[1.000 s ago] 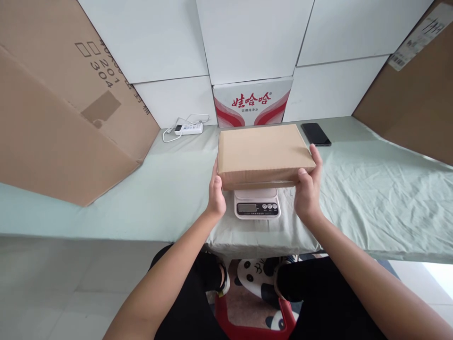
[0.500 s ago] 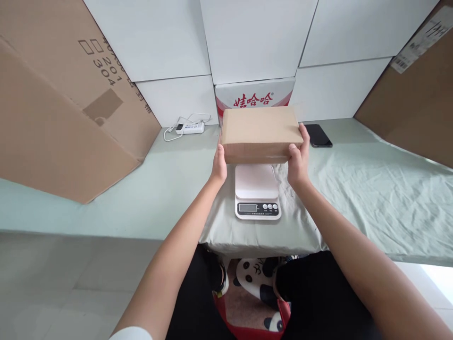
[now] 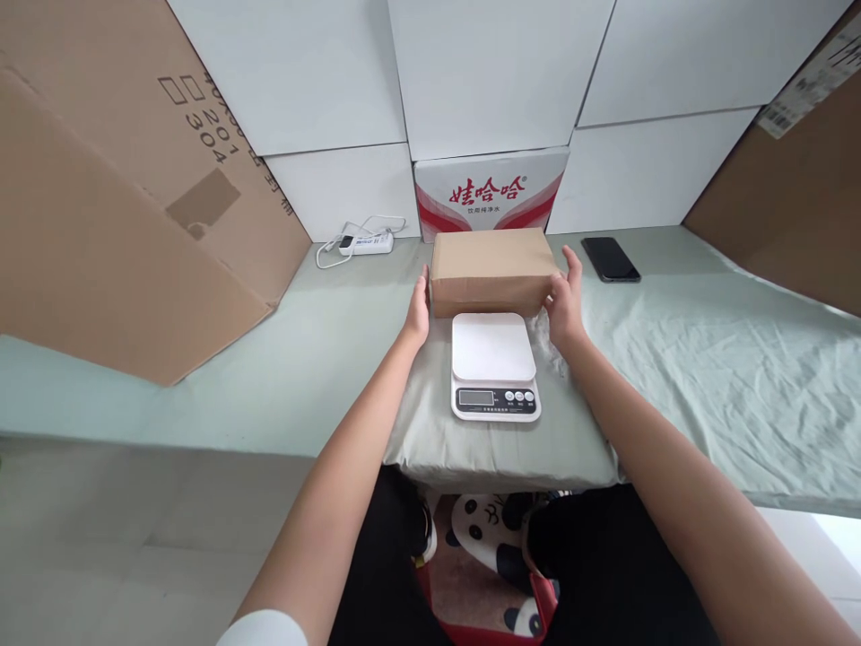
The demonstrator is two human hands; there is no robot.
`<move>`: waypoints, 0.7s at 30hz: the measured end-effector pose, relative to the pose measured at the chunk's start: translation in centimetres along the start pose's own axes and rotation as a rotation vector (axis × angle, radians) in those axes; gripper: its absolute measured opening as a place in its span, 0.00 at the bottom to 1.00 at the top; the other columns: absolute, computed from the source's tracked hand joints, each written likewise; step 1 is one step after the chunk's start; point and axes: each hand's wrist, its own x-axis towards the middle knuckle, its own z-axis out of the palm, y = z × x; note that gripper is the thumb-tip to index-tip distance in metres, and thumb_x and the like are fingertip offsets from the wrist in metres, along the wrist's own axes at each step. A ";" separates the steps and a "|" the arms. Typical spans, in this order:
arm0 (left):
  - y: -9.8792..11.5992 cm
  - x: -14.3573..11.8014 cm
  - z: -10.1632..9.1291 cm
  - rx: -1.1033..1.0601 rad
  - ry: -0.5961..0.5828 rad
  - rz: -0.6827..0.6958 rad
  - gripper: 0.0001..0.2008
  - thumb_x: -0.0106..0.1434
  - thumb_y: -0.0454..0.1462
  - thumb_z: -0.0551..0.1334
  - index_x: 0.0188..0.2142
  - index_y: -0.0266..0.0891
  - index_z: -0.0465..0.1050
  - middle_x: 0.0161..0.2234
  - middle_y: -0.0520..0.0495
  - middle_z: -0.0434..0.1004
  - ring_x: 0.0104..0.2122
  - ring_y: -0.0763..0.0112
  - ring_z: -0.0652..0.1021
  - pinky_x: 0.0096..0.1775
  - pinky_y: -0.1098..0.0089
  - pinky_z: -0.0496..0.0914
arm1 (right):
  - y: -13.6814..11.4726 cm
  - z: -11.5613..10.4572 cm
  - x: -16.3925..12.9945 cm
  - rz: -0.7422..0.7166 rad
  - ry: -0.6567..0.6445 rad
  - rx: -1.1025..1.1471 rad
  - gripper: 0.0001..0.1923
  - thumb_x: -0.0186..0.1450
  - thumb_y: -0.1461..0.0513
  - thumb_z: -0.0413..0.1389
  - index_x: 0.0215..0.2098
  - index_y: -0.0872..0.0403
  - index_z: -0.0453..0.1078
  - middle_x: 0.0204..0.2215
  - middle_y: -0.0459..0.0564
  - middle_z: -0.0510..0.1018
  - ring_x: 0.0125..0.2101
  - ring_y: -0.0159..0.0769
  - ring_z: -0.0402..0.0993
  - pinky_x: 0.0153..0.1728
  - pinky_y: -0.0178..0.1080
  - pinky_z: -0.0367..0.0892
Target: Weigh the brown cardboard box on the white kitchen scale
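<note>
A closed brown cardboard box point(image 3: 494, 256) rests on the green cloth, just behind a white kitchen scale point(image 3: 494, 350). The scale's plate has nothing on it, and its display and round buttons face me. At the box's left side, my left hand point(image 3: 418, 309) is upright with straight fingers and a narrow gap to the cardboard. My right hand point(image 3: 565, 301) is at the right front corner, fingers apart, its thumb by the edge. Whether the right thumb touches the box I cannot make out.
Behind the box stands a white carton point(image 3: 488, 193) with red lettering, against white boxes. A black phone point(image 3: 611, 259) lies at right; a white device point(image 3: 367, 243) with a cable lies at left. Large cardboard boxes point(image 3: 134, 224) flank the table.
The cardboard box has gone down and back from above the scale onto the table behind it. My hands have loosened from its sides, and the right fingers have spread.
</note>
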 end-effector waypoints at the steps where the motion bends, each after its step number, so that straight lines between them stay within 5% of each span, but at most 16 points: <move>1: 0.0 0.1 -0.4 0.005 0.027 -0.007 0.36 0.80 0.57 0.46 0.78 0.46 0.66 0.83 0.50 0.58 0.83 0.59 0.58 0.81 0.55 0.56 | 0.2 -0.5 0.3 0.021 0.006 0.022 0.47 0.65 0.37 0.57 0.78 0.33 0.49 0.72 0.53 0.70 0.73 0.54 0.69 0.73 0.70 0.66; 7: 0.6 0.2 -1.5 0.009 0.075 -0.047 0.36 0.80 0.58 0.46 0.79 0.50 0.63 0.84 0.54 0.52 0.84 0.64 0.52 0.82 0.59 0.50 | 0.8 -2.1 0.5 0.132 0.011 -0.001 0.45 0.65 0.35 0.56 0.77 0.33 0.54 0.75 0.50 0.72 0.74 0.52 0.72 0.77 0.67 0.64; 11: 0.6 -0.7 -0.3 -0.010 0.012 -0.062 0.34 0.81 0.56 0.46 0.76 0.46 0.68 0.82 0.49 0.61 0.83 0.59 0.59 0.81 0.53 0.55 | 0.4 -1.0 -0.6 0.170 -0.050 0.061 0.46 0.64 0.36 0.59 0.77 0.34 0.56 0.77 0.45 0.71 0.74 0.51 0.73 0.80 0.64 0.62; 16: 0.7 -1.5 1.1 -0.031 -0.090 -0.061 0.32 0.83 0.53 0.45 0.69 0.43 0.76 0.73 0.45 0.78 0.80 0.55 0.65 0.80 0.52 0.59 | 0.0 0.9 -1.3 -0.005 -0.085 0.085 0.46 0.65 0.35 0.58 0.76 0.40 0.60 0.81 0.44 0.64 0.82 0.48 0.57 0.85 0.58 0.50; 21: 2.5 -1.8 1.2 -0.008 -0.073 0.021 0.33 0.83 0.57 0.45 0.65 0.44 0.79 0.71 0.49 0.81 0.83 0.54 0.60 0.80 0.56 0.59 | -2.3 1.2 -1.2 -0.057 -0.063 0.004 0.55 0.65 0.32 0.59 0.82 0.35 0.47 0.85 0.41 0.54 0.85 0.46 0.50 0.86 0.59 0.48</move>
